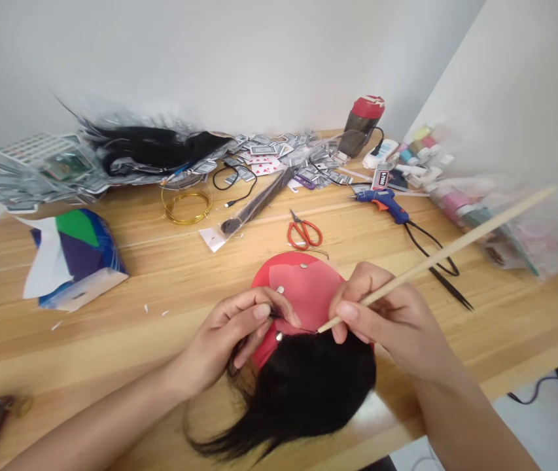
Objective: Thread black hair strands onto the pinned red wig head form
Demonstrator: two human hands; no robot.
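Note:
A red rounded form (260,271) sits at the table's front, with a sheer pinkish mesh (308,294) pinned over it. Long black hair (318,386) covers its near side and trails to the lower left. My right hand (386,317) grips a wooden-handled needle (460,243) like a pen. Its thin dark tip meets the mesh at the hair's upper edge; whether the tip is hooked is too small to tell. On the left of the form, my left hand (239,320) pinches a small tuft of black hair (275,313) between thumb and forefinger, its fingertips close to the needle's tip.
Red-handled scissors (302,234) lie just behind the form. A blue glue gun (384,204) and black tweezers (450,288) are to the right. Gold wire (188,208), a tissue pack (80,255) and a red-lidded bottle (364,124) stand around. Playing cards (263,163) line the wall.

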